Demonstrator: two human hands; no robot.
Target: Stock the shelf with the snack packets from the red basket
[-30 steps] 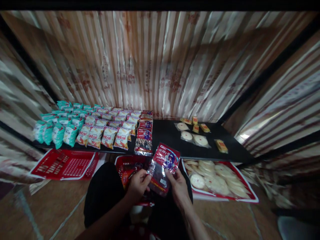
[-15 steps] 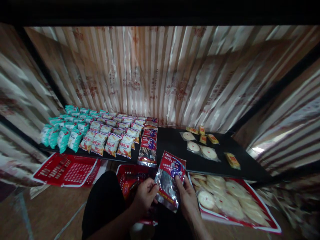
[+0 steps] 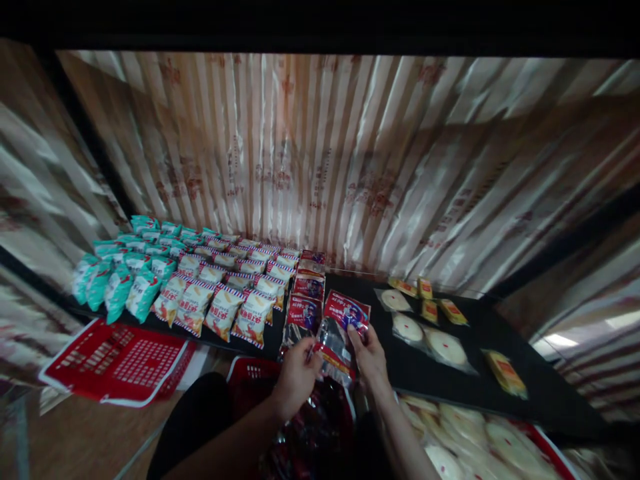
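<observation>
Both my hands hold one red and clear snack packet (image 3: 341,332) over the front edge of a black shelf (image 3: 465,390). My left hand (image 3: 297,372) pinches the packet's lower left edge. Gripping its right side is my right hand (image 3: 369,353), fingers closed on the plastic. The packet hangs just right of a column of matching red packets (image 3: 306,293) lying on the shelf. Below my hands stands a red basket (image 3: 260,387) with more dark packets inside.
Rows of teal snack bags (image 3: 120,270) and orange-white bags (image 3: 225,293) fill the shelf's left part. Round cakes in clear wrap (image 3: 425,337) and small yellow packs (image 3: 505,370) lie at the right. A red basket (image 3: 117,360) and a red tray of cakes (image 3: 500,447) sit below.
My hands have lifted the red packet forward and up from my lap to the shelf's front edge, beside the column of matching packets. The view has shifted left and downward.
</observation>
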